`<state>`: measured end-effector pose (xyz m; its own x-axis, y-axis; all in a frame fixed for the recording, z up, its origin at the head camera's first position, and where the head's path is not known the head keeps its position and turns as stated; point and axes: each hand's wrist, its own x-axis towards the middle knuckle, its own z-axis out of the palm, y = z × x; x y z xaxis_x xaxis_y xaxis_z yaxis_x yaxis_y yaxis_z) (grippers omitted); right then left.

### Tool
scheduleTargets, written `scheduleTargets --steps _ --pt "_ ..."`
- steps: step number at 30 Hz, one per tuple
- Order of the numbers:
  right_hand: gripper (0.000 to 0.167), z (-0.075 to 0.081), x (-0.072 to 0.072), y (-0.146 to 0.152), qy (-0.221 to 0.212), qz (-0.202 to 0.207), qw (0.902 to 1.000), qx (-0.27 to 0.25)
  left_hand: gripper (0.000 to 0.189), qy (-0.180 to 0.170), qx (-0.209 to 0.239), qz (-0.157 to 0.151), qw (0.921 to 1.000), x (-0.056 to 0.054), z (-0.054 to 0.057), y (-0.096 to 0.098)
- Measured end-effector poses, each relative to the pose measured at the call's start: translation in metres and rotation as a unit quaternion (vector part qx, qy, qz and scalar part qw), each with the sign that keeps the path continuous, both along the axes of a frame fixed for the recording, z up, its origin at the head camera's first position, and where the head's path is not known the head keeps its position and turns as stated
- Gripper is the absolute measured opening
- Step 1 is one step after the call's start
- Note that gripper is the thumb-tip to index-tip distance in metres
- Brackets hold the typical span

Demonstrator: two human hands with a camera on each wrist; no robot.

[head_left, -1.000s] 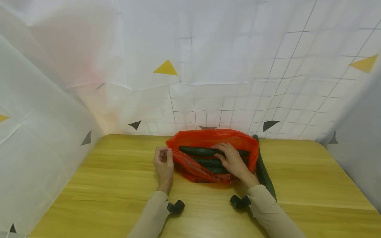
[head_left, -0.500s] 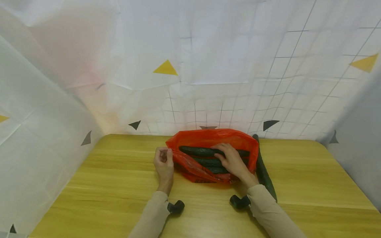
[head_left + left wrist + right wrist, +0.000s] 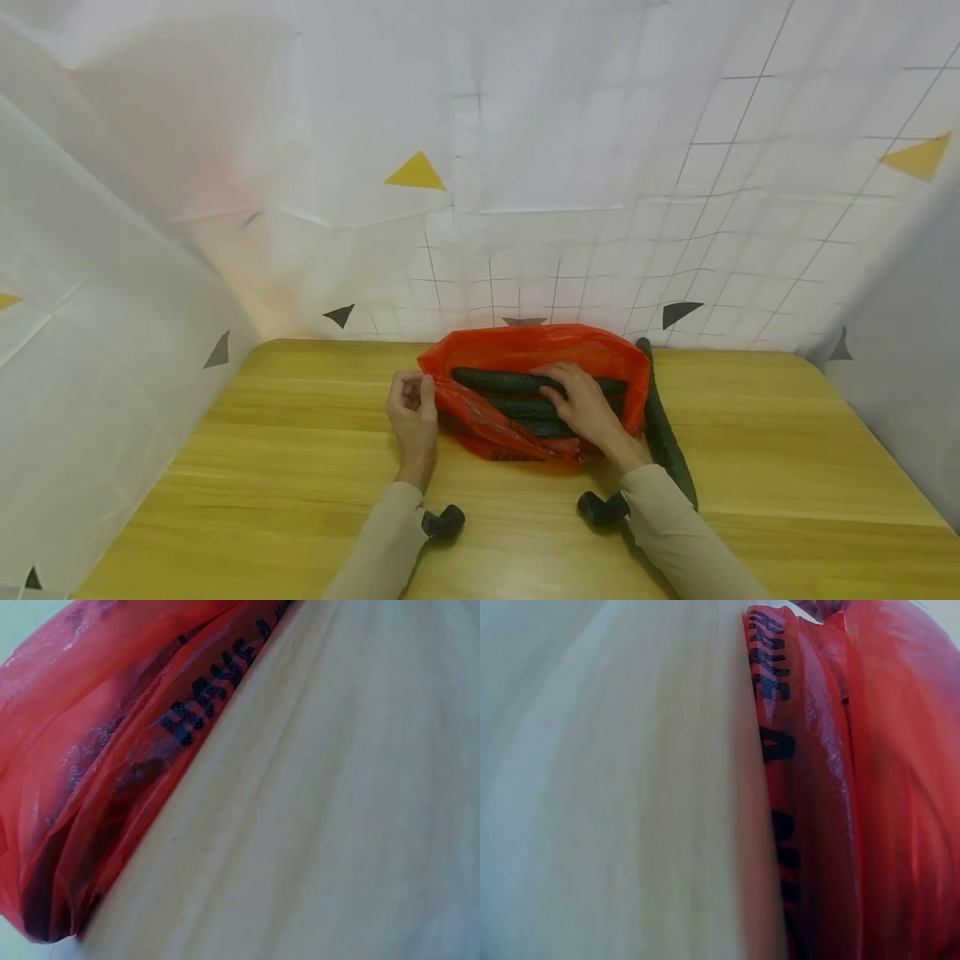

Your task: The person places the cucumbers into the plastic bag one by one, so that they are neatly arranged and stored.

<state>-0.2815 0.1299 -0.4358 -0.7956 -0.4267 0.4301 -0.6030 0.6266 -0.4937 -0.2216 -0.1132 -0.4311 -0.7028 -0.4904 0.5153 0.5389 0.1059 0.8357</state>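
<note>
A red plastic bag (image 3: 480, 343) lies on its side on the table, its mouth spread open. My left hand (image 3: 414, 421) pinches the bag's left edge between thumb and fingers. Inside, my right hand (image 3: 588, 407) grips the rearmost cucumber (image 3: 491, 381), thumb in front and fingers behind. Two more cucumbers (image 3: 517, 408) lie in front of it, partly hidden by the bag's front side. Another cucumber (image 3: 666, 437) rests outside along the bag's right side, beyond my right wrist. Black print shows on the bag (image 3: 90, 690) in the left wrist view and on the bag (image 3: 900, 765) in the right wrist view.
The wooden table (image 3: 285, 467) stretches to both sides and in front of the bag. White sheeting (image 3: 540, 158) with grid lines and yellow and dark triangles rises close behind the bag. Dark wrist-worn devices (image 3: 444, 523) stick out near both cuffs.
</note>
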Motion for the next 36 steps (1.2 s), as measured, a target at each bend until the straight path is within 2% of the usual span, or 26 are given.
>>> scheduleTargets --steps 15,22,36 --pt "0.031 0.0001 0.0006 -0.0006 0.004 -0.003 1.0000 -0.004 0.015 -0.008 0.005 -0.004 0.9999 0.0004 -0.0001 0.0006" --pt "0.031 -0.0001 0.0009 -0.0010 -0.007 -0.007 0.9999 -0.004 0.014 -0.003 0.005 -0.003 1.0000 -0.0005 -0.0011 0.0005" --pt "0.030 0.0027 0.0032 -0.0006 -0.025 -0.010 0.9993 0.026 0.014 -0.011 0.006 -0.002 0.9999 0.0008 -0.0006 0.0012"
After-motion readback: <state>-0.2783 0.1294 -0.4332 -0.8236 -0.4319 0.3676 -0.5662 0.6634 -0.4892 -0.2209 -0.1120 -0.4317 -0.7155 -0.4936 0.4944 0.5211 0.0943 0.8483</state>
